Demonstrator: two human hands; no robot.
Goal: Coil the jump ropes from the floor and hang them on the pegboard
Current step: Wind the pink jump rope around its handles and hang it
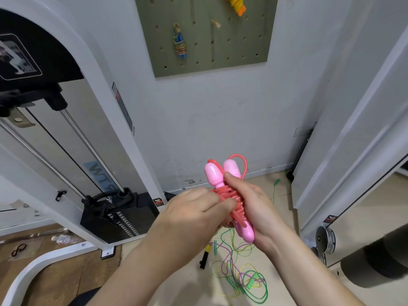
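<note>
Pale grey wall and beige floor (176, 272) frame the scene. At the left stands a white weight machine (106, 111) with smooth chrome guide rods (88, 149) and a black, ribbed weight stack (130, 219). On the wall, a dull olive pegboard (238, 47) with round holes carries a blue-handled rope (180, 41) wound into a tight bundle and, at the top edge, a yellow and orange rope (236, 3).

Below it, the left hand (198, 208) curls its fingers onto the glossy coral coils of the pink jump rope (223, 194). The right hand (249, 202) wraps round the bundle, thumb pressed against its rounded plastic handles. On the floor beneath lies a loose tangle of thin ropes (240, 277), green, yellow and purple.
</note>
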